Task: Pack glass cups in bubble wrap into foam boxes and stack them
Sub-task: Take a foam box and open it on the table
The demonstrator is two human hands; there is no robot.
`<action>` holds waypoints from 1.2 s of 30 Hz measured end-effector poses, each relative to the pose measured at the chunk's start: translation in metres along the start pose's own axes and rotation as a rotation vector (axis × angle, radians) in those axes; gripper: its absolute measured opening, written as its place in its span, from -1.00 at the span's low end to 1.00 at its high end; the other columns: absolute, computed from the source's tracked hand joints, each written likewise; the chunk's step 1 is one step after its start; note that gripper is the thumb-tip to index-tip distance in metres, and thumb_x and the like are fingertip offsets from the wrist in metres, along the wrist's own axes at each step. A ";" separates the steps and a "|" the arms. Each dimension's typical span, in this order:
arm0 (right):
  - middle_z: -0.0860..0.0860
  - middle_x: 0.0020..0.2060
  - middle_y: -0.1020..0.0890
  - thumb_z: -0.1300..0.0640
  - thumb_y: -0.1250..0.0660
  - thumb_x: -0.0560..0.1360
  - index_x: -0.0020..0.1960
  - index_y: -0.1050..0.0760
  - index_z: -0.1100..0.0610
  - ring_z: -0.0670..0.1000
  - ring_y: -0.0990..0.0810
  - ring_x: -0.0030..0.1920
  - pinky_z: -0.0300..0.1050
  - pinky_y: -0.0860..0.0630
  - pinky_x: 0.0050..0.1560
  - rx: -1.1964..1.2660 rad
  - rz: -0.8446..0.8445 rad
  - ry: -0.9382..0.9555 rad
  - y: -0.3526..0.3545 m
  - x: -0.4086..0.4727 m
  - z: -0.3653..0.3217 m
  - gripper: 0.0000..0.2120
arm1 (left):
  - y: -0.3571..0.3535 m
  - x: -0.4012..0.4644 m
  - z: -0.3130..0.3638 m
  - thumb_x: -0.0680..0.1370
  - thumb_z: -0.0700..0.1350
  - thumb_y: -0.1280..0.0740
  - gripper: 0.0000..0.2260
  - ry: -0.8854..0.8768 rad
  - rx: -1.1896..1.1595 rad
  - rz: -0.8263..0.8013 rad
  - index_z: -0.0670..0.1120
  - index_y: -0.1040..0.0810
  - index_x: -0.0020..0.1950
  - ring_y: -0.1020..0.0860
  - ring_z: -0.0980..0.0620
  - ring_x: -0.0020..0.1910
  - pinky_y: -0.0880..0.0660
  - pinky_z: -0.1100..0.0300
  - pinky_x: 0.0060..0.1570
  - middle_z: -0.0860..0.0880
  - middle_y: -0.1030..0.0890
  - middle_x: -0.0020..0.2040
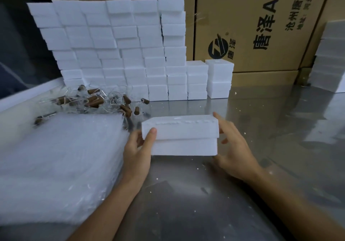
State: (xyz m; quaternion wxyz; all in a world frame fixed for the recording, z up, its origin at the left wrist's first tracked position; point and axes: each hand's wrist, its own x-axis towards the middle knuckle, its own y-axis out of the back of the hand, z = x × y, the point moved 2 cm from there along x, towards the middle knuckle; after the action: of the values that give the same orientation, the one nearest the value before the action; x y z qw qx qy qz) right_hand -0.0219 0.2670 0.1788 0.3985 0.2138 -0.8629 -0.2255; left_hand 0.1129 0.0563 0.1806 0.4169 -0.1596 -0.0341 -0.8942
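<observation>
Closed foam box [183,135] held just above desk [252,121] centre; left hand [138,147] and right hand [233,147] fingers gripped on ends; lid best kept pressed flush, box carried level to stack [219,78].

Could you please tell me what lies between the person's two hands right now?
In the head view, a closed white foam box sits between the left hand and right hand, gripped at both ends.
</observation>
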 end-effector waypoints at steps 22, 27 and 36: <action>-0.21 0.02 -0.71 -0.41 -0.06 0.54 0.12 -0.63 -0.26 -0.11 -0.66 0.09 0.15 -0.52 0.27 0.474 0.141 -0.501 -0.008 0.000 -0.008 -0.55 | -0.001 -0.001 -0.006 0.61 0.00 -0.29 -0.75 0.140 0.114 -0.188 -0.04 -0.58 -0.23 -0.51 0.18 -0.44 -0.40 0.32 -0.39 0.14 -0.55 -0.44; -0.12 -0.03 -0.72 -0.29 -0.16 0.53 0.06 -0.64 -0.16 0.01 -0.68 0.05 0.23 -0.57 0.18 0.492 0.131 -0.541 -0.016 0.004 -0.014 -0.64 | -0.003 -0.002 -0.006 0.60 0.07 -0.28 -0.73 0.168 0.158 -0.184 -0.07 -0.56 -0.18 -0.54 0.09 -0.36 -0.42 0.24 -0.31 0.04 -0.58 -0.38; -0.15 -0.17 -0.70 -0.33 -0.38 0.34 -0.07 -0.61 -0.01 0.03 -0.72 -0.20 -0.02 -0.59 -0.11 0.492 0.295 -0.684 -0.020 0.017 -0.003 -0.58 | -0.004 0.006 -0.008 0.60 0.12 -0.29 -0.79 0.175 0.203 -0.158 0.07 -0.66 -0.04 -0.62 -0.06 -0.22 -0.51 0.06 -0.14 0.01 -0.65 -0.29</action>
State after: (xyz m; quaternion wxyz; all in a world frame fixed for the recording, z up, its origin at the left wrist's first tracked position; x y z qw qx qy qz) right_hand -0.0257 0.2409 0.1796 0.0553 0.0898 -0.9944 -0.0120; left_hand 0.1042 0.0531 0.1756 0.3606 -0.0351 -0.1001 -0.9267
